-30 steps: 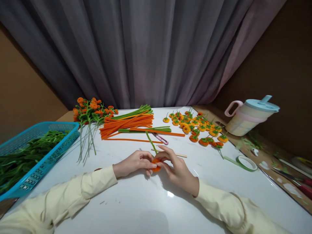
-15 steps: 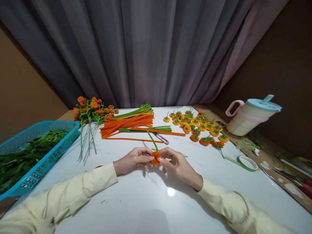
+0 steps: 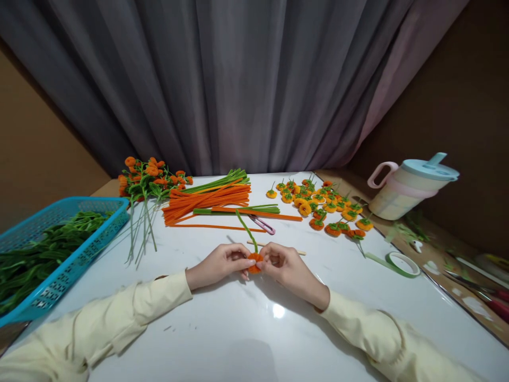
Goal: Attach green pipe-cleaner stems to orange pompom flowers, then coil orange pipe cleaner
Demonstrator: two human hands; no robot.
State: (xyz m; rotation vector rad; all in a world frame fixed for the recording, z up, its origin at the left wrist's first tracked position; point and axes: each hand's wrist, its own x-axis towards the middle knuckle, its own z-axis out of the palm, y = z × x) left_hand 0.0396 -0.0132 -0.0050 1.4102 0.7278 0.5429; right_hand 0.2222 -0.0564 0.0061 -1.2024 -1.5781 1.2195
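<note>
Between my two hands is an orange pipe-cleaner flower (image 3: 255,263) with a green pipe-cleaner stem (image 3: 248,229) rising from it and bending to the left. My left hand (image 3: 225,263) pinches the flower's left side between thumb and fingers. On the other side, my right hand (image 3: 287,269) pinches its right edge, fingers curled. A thin wooden stick (image 3: 299,252) lies on the table just behind my hands. Beyond it rests a pink craft knife (image 3: 262,225), beside loose orange pipe cleaners (image 3: 207,201) and green pipe cleaners (image 3: 222,180).
A blue basket (image 3: 124,208) of green leaves stands at left. Behind it lie finished orange flowers (image 3: 153,170) on stems. Several small flower heads (image 3: 333,204) cover the back right, near green tape (image 3: 403,265). A lidded cup (image 3: 409,191) and red-handled scissors (image 3: 497,309) sit far right.
The flower has tipped so its face shows less and its petals look flatter. Its stem leans further left. Both hands stay almost in the same place, still pinching it.
</note>
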